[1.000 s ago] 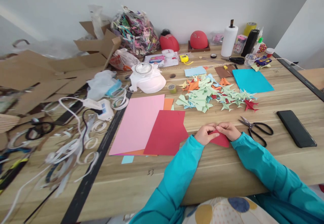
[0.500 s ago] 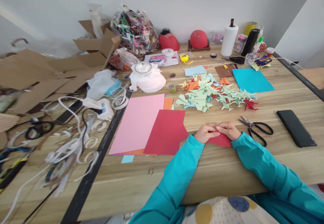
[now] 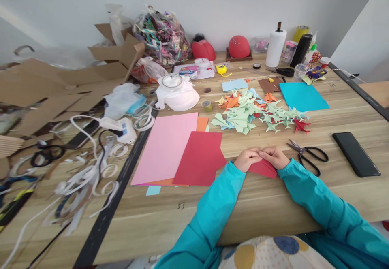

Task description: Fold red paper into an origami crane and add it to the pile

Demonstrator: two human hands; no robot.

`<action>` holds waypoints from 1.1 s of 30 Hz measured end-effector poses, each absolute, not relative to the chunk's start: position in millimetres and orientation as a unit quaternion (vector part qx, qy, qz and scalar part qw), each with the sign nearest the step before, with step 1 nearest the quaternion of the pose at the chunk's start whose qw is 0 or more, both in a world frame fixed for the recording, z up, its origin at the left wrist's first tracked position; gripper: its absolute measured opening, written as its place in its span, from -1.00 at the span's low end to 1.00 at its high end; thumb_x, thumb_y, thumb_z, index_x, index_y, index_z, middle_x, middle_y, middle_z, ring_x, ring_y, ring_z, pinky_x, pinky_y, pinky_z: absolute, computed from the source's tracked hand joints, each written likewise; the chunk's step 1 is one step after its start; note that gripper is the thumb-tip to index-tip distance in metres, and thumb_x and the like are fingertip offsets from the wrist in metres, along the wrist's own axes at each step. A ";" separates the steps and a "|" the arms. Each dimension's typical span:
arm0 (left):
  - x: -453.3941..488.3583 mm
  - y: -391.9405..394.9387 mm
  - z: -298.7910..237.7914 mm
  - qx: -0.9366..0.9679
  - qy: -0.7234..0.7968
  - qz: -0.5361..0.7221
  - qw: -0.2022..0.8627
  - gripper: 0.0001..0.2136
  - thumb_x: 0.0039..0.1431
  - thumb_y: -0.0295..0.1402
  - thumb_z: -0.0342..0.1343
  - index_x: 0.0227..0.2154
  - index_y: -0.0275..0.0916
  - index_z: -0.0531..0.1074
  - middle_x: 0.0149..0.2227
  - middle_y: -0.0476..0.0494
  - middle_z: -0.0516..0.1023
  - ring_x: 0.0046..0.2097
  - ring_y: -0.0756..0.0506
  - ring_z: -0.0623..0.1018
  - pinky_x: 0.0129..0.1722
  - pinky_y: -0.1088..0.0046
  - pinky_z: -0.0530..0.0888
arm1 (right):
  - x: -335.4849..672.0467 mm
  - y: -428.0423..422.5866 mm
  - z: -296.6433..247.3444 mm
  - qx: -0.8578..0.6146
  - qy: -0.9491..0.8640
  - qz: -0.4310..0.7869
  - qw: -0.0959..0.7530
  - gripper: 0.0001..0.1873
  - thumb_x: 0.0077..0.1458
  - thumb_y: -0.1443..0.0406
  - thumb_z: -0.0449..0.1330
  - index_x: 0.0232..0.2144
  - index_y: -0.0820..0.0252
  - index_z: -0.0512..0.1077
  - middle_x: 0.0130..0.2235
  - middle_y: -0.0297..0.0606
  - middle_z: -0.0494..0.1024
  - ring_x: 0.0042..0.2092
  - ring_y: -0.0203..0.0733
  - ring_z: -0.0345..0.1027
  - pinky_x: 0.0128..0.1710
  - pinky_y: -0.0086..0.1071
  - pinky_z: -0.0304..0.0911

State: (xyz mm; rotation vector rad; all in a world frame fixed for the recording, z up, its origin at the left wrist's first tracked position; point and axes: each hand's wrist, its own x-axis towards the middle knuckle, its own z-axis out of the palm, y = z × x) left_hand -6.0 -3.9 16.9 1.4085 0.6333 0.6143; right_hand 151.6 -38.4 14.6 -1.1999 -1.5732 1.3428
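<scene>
A small piece of red paper (image 3: 263,169) with creases is between my two hands, low over the table. My left hand (image 3: 246,159) pinches its upper left part. My right hand (image 3: 275,157) grips the upper right, its thumb close to the left fingertips. The fingers partly cover the upper edge of the paper. To the left lie larger red sheets (image 3: 197,159) on a pink sheet (image 3: 170,147). Beyond my hands is a pile of folded paper cranes (image 3: 243,113), mostly pale green, with orange, blue and red ones. Black-handled scissors (image 3: 306,153) rest right of my right hand.
A black phone (image 3: 356,154) lies at the right. Farther back are a turquoise sheet (image 3: 304,97), a yellow tape measure (image 3: 221,69) and a white paper roll (image 3: 276,49). Cables, a power strip (image 3: 125,130) and cardboard boxes (image 3: 100,72) crowd the left side.
Both hands stay in nearly the same place on the red paper. The fingers have shifted slightly, and a little more of the paper shows below them.
</scene>
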 end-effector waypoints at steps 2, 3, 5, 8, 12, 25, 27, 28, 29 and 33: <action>-6.0 -4.4 17.2 0.608 0.290 0.272 0.688 -0.74 -0.09 -0.27 0.12 -0.72 -0.34 0.37 -0.53 0.00 0.24 -0.41 0.03 0.27 -0.34 0.47 0.20 | 151.2 -39.0 14.5 -0.472 -0.600 0.529 0.372 -0.55 0.03 0.06 0.05 -0.68 0.30 0.27 -0.64 -0.40 0.17 -0.55 -0.42 -0.02 -0.58 -0.47 -0.07; -6.0 -4.6 17.2 0.599 0.292 0.271 0.695 -0.75 -0.10 -0.27 0.13 -0.71 -0.34 0.38 -0.52 0.00 0.26 -0.40 0.02 0.27 -0.32 0.47 0.20 | 151.0 -39.3 14.4 -0.476 -0.590 0.533 0.376 -0.55 0.02 0.06 0.06 -0.69 0.30 0.27 -0.64 -0.40 0.17 -0.56 -0.42 -0.03 -0.58 -0.47 -0.08; -6.1 -4.9 17.1 0.586 0.291 0.267 0.708 -0.77 -0.11 -0.26 0.13 -0.69 -0.34 0.39 -0.50 -0.01 0.28 -0.39 0.01 0.28 -0.31 0.47 0.20 | 150.9 -39.4 14.3 -0.482 -0.567 0.545 0.385 -0.55 0.00 0.06 0.08 -0.70 0.30 0.28 -0.66 -0.42 0.16 -0.57 -0.44 -0.05 -0.59 -0.48 -0.10; -6.8 -4.6 17.4 0.570 0.287 0.270 0.721 -0.78 -0.13 -0.29 0.13 -0.70 -0.34 0.37 -0.50 -0.01 0.29 -0.38 0.01 0.28 -0.33 0.47 0.18 | 152.1 -38.3 13.4 -0.480 -0.534 0.569 0.401 -0.57 -0.05 0.06 0.13 -0.70 0.30 0.29 -0.66 -0.42 0.18 -0.59 -0.45 -0.06 -0.60 -0.48 -0.11; -9.2 -2.6 18.5 0.543 0.284 0.284 0.737 -0.76 -0.14 -0.33 0.11 -0.77 -0.33 0.27 -0.59 0.03 0.19 -0.49 0.06 0.21 -0.44 0.48 0.11 | 157.4 -35.2 10.9 -0.506 -0.443 0.589 0.449 -0.56 -0.13 0.06 0.19 -0.75 0.28 0.24 -0.71 -0.45 0.15 -0.63 -0.46 -0.07 -0.63 -0.49 -0.15; -13.4 1.4 16.0 0.593 0.261 0.301 0.699 -0.61 -0.07 -0.28 0.09 -0.82 -0.29 0.07 -0.65 0.06 0.05 -0.55 0.08 0.10 -0.50 0.45 0.02 | 158.2 -34.8 16.4 -0.508 -0.386 0.605 0.476 -0.56 -0.29 0.09 0.30 -0.80 0.26 0.22 -0.75 -0.47 0.16 -0.66 -0.48 -0.06 -0.66 -0.49 -0.18; -13.1 1.0 17.4 0.590 0.263 0.302 0.701 -0.62 -0.08 -0.27 0.09 -0.82 -0.29 0.08 -0.65 0.06 0.05 -0.54 0.08 0.11 -0.50 0.46 0.03 | 158.6 -34.5 17.6 -0.509 -0.381 0.606 0.478 -0.57 -0.30 0.09 0.30 -0.80 0.26 0.23 -0.75 -0.47 0.17 -0.67 -0.48 -0.06 -0.66 -0.49 -0.17; -12.8 0.6 18.2 0.587 0.264 0.300 0.704 -0.62 -0.08 -0.27 0.09 -0.82 -0.30 0.09 -0.65 0.06 0.06 -0.54 0.08 0.12 -0.49 0.46 0.04 | 158.8 -34.5 18.2 -0.509 -0.378 0.607 0.479 -0.57 -0.31 0.09 0.31 -0.81 0.26 0.23 -0.75 -0.47 0.18 -0.67 -0.48 -0.05 -0.66 -0.49 -0.17; -12.3 0.1 18.9 0.582 0.263 0.296 0.710 -0.64 -0.09 -0.28 0.09 -0.81 -0.30 0.11 -0.64 0.05 0.07 -0.54 0.07 0.13 -0.49 0.46 0.05 | 159.1 -34.7 18.7 -0.509 -0.374 0.608 0.480 -0.57 -0.31 0.09 0.30 -0.81 0.26 0.23 -0.75 -0.46 0.18 -0.67 -0.48 -0.05 -0.66 -0.49 -0.17; -11.3 -1.0 18.0 0.550 0.252 0.295 0.739 -0.73 -0.14 -0.34 0.07 -0.80 -0.30 0.17 -0.62 0.04 0.14 -0.51 0.06 0.19 -0.46 0.46 0.09 | 160.2 -35.7 19.7 -0.508 -0.361 0.620 0.477 -0.57 -0.28 0.09 0.29 -0.80 0.26 0.23 -0.76 -0.46 0.18 -0.68 -0.47 -0.03 -0.67 -0.50 -0.17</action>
